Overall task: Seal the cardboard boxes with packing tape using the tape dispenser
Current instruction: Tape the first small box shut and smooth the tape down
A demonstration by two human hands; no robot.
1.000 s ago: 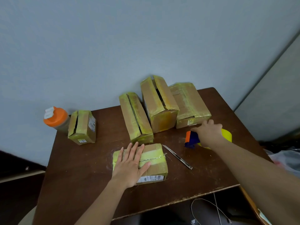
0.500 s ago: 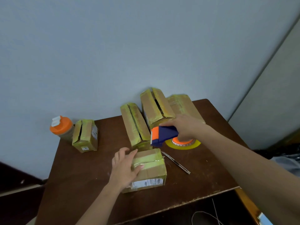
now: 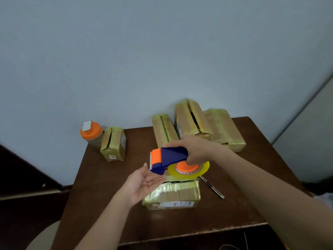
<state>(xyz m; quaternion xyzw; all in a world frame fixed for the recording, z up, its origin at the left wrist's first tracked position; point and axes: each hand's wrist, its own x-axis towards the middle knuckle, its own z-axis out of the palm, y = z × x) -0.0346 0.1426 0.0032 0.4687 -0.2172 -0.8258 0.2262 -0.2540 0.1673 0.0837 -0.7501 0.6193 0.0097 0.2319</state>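
Note:
My right hand [image 3: 196,150] grips the blue and orange tape dispenser [image 3: 167,158] in the air, its yellowish tape roll [image 3: 189,170] hanging below. Right under it lies a small cardboard box [image 3: 173,194], partly wrapped in tape, label facing me. My left hand [image 3: 142,184] is raised palm up with fingers straight, just below the dispenser's orange cutter end and left of the box. At the back stand three larger boxes [image 3: 163,129] [image 3: 192,120] [image 3: 225,129]; a small box [image 3: 113,144] sits at the left.
The brown table [image 3: 100,204] ends near me at a worn front edge. An orange-lidded bottle [image 3: 91,134] stands at the back left by the wall. A thin metal blade [image 3: 212,187] lies right of the near box. Cables hang below the table front.
My right hand lifted the dispenser from the table's right side and carried it left over the near box. My left hand came off the box top and turned palm up.

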